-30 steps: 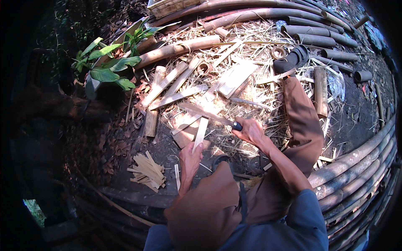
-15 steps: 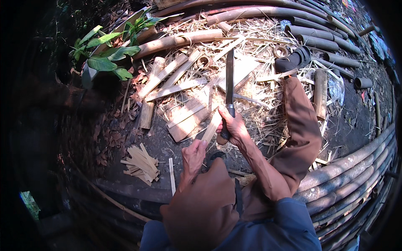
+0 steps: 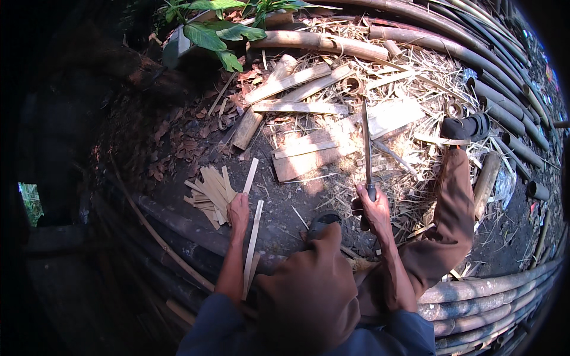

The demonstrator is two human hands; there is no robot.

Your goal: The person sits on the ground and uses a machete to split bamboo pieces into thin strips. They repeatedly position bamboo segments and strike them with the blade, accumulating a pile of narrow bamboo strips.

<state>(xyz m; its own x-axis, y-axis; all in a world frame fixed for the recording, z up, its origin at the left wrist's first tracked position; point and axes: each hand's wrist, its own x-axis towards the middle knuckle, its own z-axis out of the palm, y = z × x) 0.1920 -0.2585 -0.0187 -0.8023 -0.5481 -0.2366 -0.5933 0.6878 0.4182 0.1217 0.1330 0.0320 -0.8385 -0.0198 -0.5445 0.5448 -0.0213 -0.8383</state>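
Note:
My left hand (image 3: 238, 210) is closed on a thin, pale bamboo strip (image 3: 252, 173) that sticks up past its fingers. It is at the right edge of a small heap of similar strips (image 3: 208, 188) on the ground. My right hand (image 3: 374, 209) grips the dark handle of a long machete (image 3: 366, 139), whose blade points away from me. Beyond the blade's left side lies a flat wooden board (image 3: 290, 169) with a slat (image 3: 304, 149) across it. One more loose strip (image 3: 254, 240) lies just right of my left forearm.
Split bamboo pieces (image 3: 288, 83) and shavings cover the ground ahead. Long bamboo poles (image 3: 475, 308) are stacked at the near right, with more poles (image 3: 415, 38) at the far side. A leafy plant (image 3: 205, 35) stands at the far left. My legs frame the work area.
My left hand has carried the bamboo strip away from the machete, leftward to the heap. My right hand still holds the machete, now apart from the strip. The view has swung left.

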